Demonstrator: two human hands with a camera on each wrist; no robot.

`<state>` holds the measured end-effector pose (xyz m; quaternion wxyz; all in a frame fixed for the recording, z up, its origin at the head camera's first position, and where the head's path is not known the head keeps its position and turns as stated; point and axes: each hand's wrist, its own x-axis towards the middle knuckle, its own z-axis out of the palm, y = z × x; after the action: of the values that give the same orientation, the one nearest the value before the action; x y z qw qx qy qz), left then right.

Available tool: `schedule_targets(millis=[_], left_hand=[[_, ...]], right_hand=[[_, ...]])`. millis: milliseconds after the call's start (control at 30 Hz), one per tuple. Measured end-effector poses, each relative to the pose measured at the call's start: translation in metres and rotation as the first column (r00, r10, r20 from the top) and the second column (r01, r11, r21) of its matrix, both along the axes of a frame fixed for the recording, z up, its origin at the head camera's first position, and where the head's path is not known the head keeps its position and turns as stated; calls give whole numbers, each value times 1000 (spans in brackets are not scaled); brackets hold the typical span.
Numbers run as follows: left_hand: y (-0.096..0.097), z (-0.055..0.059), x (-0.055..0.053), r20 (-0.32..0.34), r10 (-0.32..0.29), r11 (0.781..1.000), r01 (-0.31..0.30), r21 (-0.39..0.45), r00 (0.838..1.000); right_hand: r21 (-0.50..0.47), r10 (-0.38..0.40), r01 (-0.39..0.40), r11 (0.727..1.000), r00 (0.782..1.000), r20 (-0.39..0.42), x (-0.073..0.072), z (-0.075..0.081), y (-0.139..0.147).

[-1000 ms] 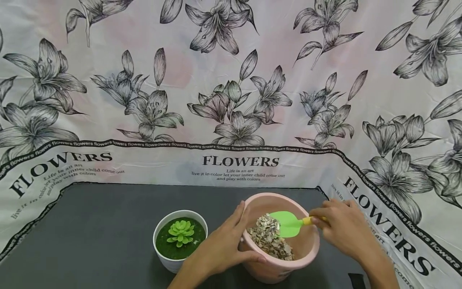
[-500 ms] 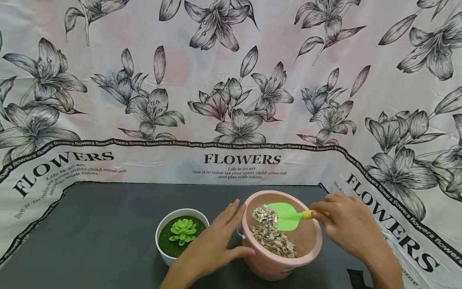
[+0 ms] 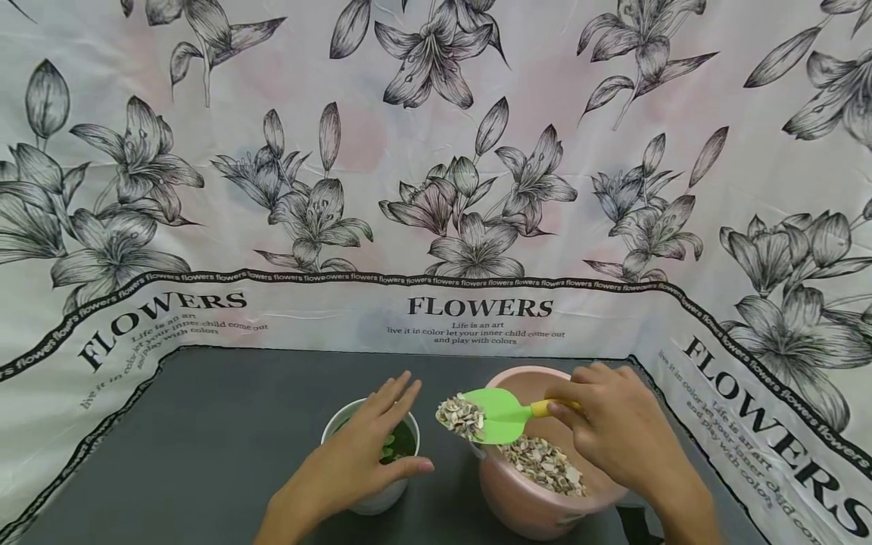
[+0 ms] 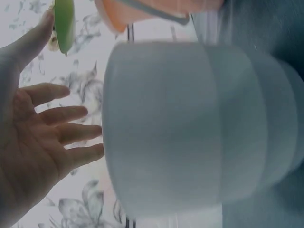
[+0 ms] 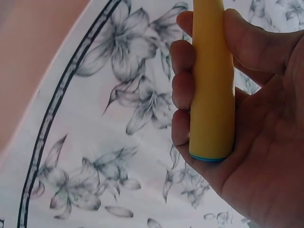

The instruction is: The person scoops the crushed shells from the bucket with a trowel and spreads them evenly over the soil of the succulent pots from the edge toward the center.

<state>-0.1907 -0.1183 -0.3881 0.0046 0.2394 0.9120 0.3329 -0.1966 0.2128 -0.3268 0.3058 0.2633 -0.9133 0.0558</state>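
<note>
My right hand point(image 3: 606, 424) grips the yellow handle point(image 5: 212, 90) of a toy shovel, its green blade point(image 3: 502, 415) loaded with pale, flaky chips point(image 3: 459, 416). The blade hangs over the left rim of a pink bucket point(image 3: 524, 507), which holds more of the same chips point(image 3: 545, 463). My left hand point(image 3: 357, 446), fingers spread, is at the white pot point(image 4: 161, 128) and holds nothing. In the head view it covers much of the pot and its green succulent point(image 3: 388, 448); whether it touches the rim I cannot tell.
A dark grey tabletop point(image 3: 225, 431) lies under everything. Behind and along the sides rises a white flower-printed cloth point(image 3: 463, 318). A small black object point(image 3: 636, 522) lies to the right of the bucket.
The shovel has risen from inside the bucket and moved left with its chips. My left hand has left the bucket's side and moved left to the white pot. The head view has shifted slightly.
</note>
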Motion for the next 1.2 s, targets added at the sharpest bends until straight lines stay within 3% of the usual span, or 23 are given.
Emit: schedule_targets(millis=[233,467,800,1200], left_hand=[[-18,-1,5,38,53,999,-53,-2,998],[-30,1,7,69,64,998,-66,20,996],[-44,2,11,56,100,995,-100,-5,993],[-62,-1,12,65,86,996,-86,-8,994]], right_hand=[[-8,35,-35,999,999,-14,1,1,-16],[-13,34,-34,999,999,29,5,5,-34],[-34,70,-69,997,998,9,8,7,-58],[-5,66,-66,998,996,64,7,6,-84]])
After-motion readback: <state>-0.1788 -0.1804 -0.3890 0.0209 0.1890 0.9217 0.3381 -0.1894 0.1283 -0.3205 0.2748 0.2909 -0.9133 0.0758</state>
